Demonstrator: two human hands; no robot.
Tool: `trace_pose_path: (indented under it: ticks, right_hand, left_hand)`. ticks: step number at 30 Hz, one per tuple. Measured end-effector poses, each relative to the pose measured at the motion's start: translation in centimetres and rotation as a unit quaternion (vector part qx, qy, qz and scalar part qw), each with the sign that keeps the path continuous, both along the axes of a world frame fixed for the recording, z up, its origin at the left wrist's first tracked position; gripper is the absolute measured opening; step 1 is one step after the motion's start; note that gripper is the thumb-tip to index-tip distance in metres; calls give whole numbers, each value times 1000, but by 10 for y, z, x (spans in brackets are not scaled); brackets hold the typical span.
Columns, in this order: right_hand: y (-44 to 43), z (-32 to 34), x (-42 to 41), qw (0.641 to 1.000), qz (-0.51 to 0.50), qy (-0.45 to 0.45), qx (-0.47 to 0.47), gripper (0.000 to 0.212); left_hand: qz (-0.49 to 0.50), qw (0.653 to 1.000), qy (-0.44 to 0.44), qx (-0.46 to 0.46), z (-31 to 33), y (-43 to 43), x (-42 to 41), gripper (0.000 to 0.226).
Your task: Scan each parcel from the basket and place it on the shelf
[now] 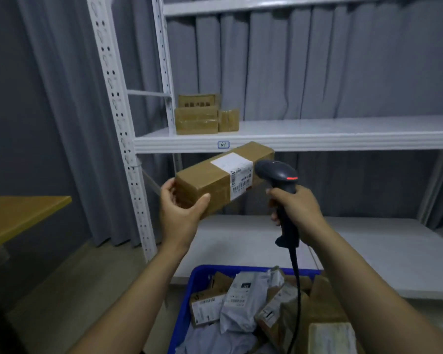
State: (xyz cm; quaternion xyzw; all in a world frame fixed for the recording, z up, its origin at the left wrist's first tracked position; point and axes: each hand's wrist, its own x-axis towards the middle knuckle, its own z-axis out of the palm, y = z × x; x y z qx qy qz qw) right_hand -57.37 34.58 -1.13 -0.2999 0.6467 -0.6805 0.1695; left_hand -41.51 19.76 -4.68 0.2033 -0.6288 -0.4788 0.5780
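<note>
My left hand [180,213] grips the near end of a long brown cardboard parcel [205,178], held in the air below the white shelf board [317,139]. A white label with barcodes wraps the parcel's middle. My right hand [298,213] holds a black barcode scanner [279,175] by its handle; the scanner's head sits right beside the label and a red light glows on top. Its black cable hangs down into the blue basket [198,279], which holds several brown and white parcels.
Three brown parcels [205,116] stand at the left end of the shelf, above a small tag [223,144]. A lower white shelf board [394,251] lies behind the basket. White perforated uprights [123,123] rise on the left. A yellow table [16,215] juts in at left.
</note>
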Motion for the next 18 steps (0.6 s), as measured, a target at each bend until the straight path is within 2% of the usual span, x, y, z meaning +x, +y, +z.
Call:
trace_pose_path:
  ticks: [3,6,11,14,18]
  right_hand:
    - [12,31,-18,999,-17,4,-34,17]
    - [18,55,-38,999,-25,10,-45,13]
    - [18,84,-79,998,-36,25,-48,14]
    - [11,93,-105,998,-44,34,-38,14]
    - [-6,99,-137,998,-46,32,-37,14]
  left_hand:
    - [32,999,6,-41,33,11,-30,71]
    - [65,997,18,-44,63,19,-66,74]
    - [119,991,-15,-52,95,8,-133,85]
    - [156,978,-79,-113,102,-11,-169,82]
    - [212,925,-212,-232,109,-38,-206,62]
